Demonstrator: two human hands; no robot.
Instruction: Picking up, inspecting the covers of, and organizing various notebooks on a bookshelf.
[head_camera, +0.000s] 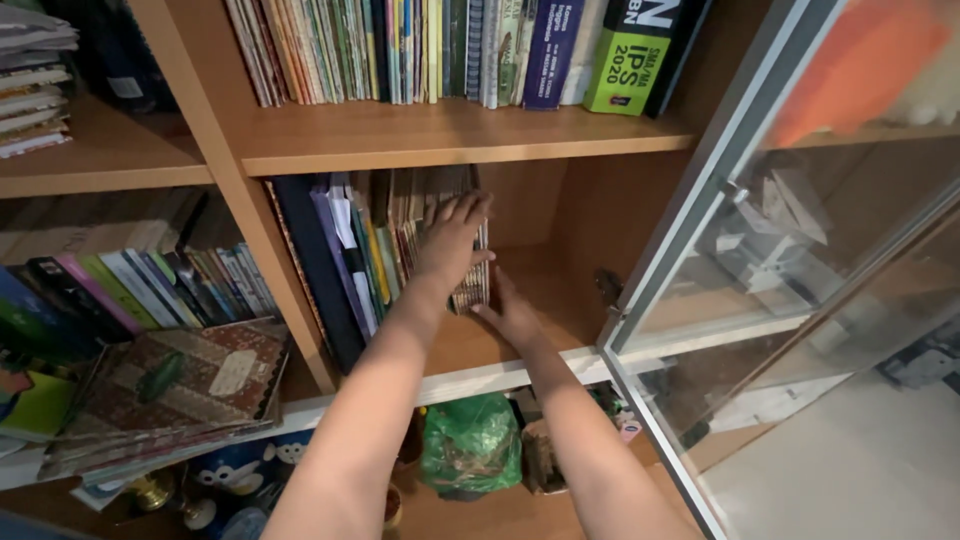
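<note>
Wooden, in a warm light brown, the bookcase (440, 135) fills the view, its shelves divided by upright panels. A glass door (800, 300) in a pale metal frame stands swung open on the right. On the middle shelf, a row of thin books (395, 235) stands upright, dark blue spines at the left and brown patterned ones at the right end. The left hand (452, 240) lies flat against the right end of that row, fingers spread and stretched out, pressing on the brown books and closed around nothing. The right hand (512, 312) rests low on the shelf board just right of the row, its fingertips touching the foot of the last book; its fingers are loosely extended, not clenched. Far above, another row of colourful spines (400, 50) fills the upper shelf. To the left, a patterned brown book (190, 385) lies flat on a stack. Below, near the person's arms, sits a crumpled green plastic bag (470, 445).
</note>
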